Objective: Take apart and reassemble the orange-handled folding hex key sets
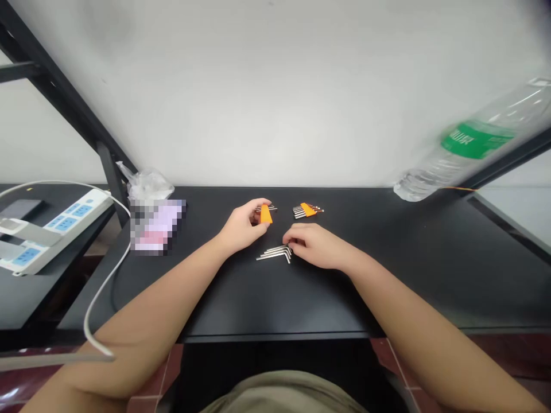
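My left hand [246, 225] is closed on an orange hex key holder [266, 214], with a few metal keys showing through it near the fingertips. Several loose L-shaped hex keys [274, 253] lie side by side on the black table, their short bent ends to the right. Over those bent ends, my right hand [313, 245] has its fingers pinched together at the uppermost key. Whether that key is lifted off the table, I cannot tell. Behind my right hand rests a second orange holder [307, 210] filled with hex keys.
A large clear bottle [477, 139] with a green label stands at the back right. At the left are a crumpled plastic bag [150, 184], a blurred-out flat item [157, 227], a white cable [92, 298] and a power strip [60, 229]. The black table [430, 258] meets a pale wall.
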